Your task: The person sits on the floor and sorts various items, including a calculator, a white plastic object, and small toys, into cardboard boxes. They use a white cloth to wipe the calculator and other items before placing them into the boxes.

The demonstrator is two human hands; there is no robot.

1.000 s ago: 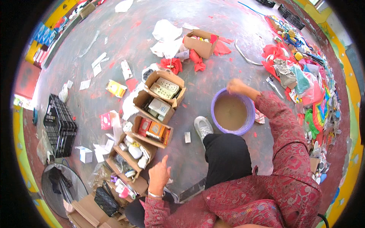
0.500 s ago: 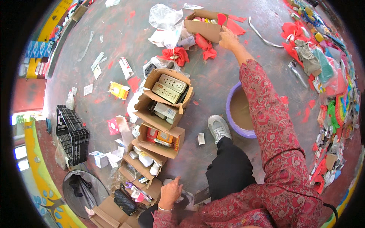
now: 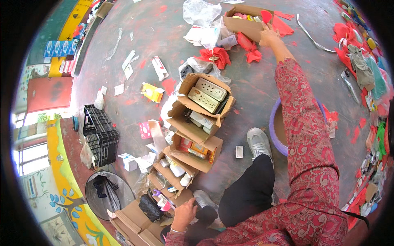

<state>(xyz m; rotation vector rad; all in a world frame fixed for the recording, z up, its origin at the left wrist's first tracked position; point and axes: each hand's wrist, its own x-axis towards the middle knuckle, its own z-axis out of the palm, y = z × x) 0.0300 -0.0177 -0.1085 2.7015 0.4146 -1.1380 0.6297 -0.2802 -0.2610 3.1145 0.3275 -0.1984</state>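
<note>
Far across the floor, our right hand (image 3: pixel 269 37) reaches a cardboard box (image 3: pixel 242 23) of bright items, grip hidden. Our left hand (image 3: pixel 184 213) rests open near our knee. Stretched this far, we could topple onto the purple basin (image 3: pixel 274 133).

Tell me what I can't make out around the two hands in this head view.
- Right hand: it reaches the far cardboard box; the fingertips are turned away, so whether it grips anything cannot be told.
- Far cardboard box: the contents are too small to tell apart.
- Left hand: it rests by the near box; its palm side is hidden.
- Purple basin: the right sleeve covers most of it.
</note>
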